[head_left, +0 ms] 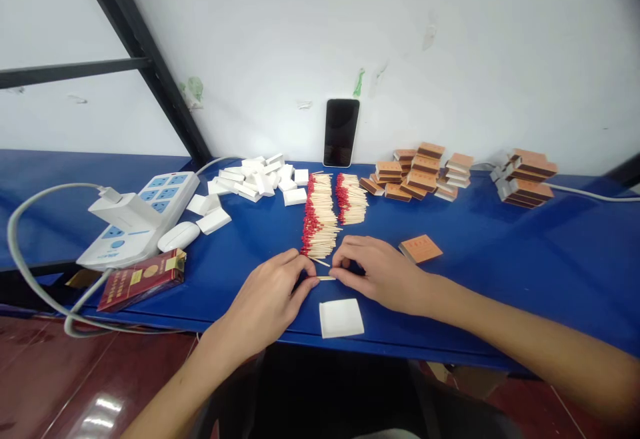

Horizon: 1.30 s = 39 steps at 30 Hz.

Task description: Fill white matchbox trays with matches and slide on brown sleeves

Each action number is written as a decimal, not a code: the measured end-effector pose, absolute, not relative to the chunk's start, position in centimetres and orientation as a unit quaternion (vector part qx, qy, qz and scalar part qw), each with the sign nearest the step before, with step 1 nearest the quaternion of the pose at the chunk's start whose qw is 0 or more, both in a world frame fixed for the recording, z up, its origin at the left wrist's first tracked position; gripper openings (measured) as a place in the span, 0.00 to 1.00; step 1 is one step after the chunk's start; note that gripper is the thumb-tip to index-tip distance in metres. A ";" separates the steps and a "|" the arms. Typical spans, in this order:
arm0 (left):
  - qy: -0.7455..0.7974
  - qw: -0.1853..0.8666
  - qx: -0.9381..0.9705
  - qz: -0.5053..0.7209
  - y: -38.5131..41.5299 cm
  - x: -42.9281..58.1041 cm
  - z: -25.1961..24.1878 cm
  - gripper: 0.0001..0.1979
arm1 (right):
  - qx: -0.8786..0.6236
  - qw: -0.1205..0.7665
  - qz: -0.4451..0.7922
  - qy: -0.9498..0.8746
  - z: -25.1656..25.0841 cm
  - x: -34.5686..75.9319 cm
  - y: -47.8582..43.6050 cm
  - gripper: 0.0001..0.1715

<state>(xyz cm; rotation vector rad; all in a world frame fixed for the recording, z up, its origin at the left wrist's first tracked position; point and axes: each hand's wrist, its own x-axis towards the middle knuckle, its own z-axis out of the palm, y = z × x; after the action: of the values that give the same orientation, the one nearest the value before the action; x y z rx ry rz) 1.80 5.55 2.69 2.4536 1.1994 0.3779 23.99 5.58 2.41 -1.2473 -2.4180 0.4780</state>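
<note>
Clock centre taken at the matches (327,278), a short pale bundle held level just above or on the desk (480,279); which of the two cannot be told, and the heads are covered. The bundle's ends are pinched between thumb and finger of the left hand (273,295) and the right hand (373,269); neither is free. Step in hand, as judged: a small lot being evened up at its ends. Next move seems to call for a light, level grip from both sides, so that nothing splays. Loose matches are laid in two piles, a bigger pile (323,215) at 12 and a smaller pile (354,200) nearer 1, red heads to the left. A white tray (341,319) is placed at 5 to 6, near the desk edge; a lone orange box (421,249) at 2 to 3. Boxes are stacked (424,164) at 1, more (527,179) at 2; white trays are heaped (255,177) at 11. Power strip (173,192), with adapter plugged in, at 10; red pack (143,281) at 9. Phone (341,133) propped on the scuffed white wall (280,39) at 12. Black frame (135,45) at 10 to 11; reddish tiled floor (75,379) at 8.
</note>
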 end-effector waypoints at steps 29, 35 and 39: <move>0.472 0.135 0.851 0.189 6.5 -1.0 3.5 0.09 | -0.409 0.081 0.129 -0.900 3.4 22.0 6.9 0.06; 0.447 0.135 0.868 0.169 7.6 0.2 2.9 0.09 | -0.437 0.022 0.136 -0.889 4.8 23.3 6.0 0.06; 0.421 0.135 0.881 0.168 7.5 1.1 2.7 0.08 | -0.448 0.066 0.162 -0.877 4.9 24.1 3.0 0.05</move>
<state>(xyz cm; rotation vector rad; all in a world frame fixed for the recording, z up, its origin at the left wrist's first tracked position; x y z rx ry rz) 1.07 7.49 2.69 2.5525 1.2208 0.4867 24.13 2.98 4.95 -1.3519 -2.6436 0.4890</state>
